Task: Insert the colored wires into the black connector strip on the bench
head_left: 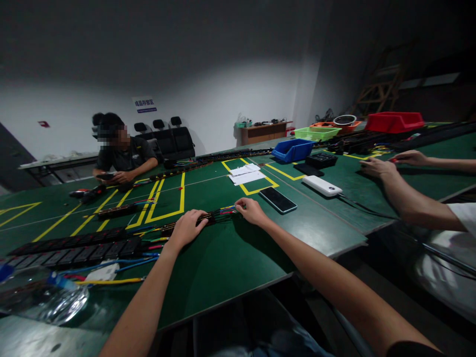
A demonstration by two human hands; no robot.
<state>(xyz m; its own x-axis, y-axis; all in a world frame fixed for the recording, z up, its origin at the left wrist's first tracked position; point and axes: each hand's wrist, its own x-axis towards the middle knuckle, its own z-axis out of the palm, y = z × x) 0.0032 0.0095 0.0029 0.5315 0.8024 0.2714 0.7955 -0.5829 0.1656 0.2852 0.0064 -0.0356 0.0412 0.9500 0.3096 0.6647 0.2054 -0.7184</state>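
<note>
A black-sleeved wire harness [211,218] lies on the green table in front of me, with loose coloured wire ends [226,210] fanning out to the right. My left hand [187,229] is closed over the sleeved part, its thumb along the near side. Between thumb and forefinger, my right hand [251,210] pinches the tips of the wires; the exact strands are too small to make out. Just beyond my right hand lies a dark-screened smartphone [278,200]. Left of my left hand, more coloured wires [158,243] run toward a row of black modules [74,255].
A clear plastic bottle [44,297] lies at the near left. Farther off are white papers [246,174], a blue bin [292,149] and a white power bank [322,186] with a cable. A co-worker's hands [383,166] work at the right; another person [124,153] sits across the table.
</note>
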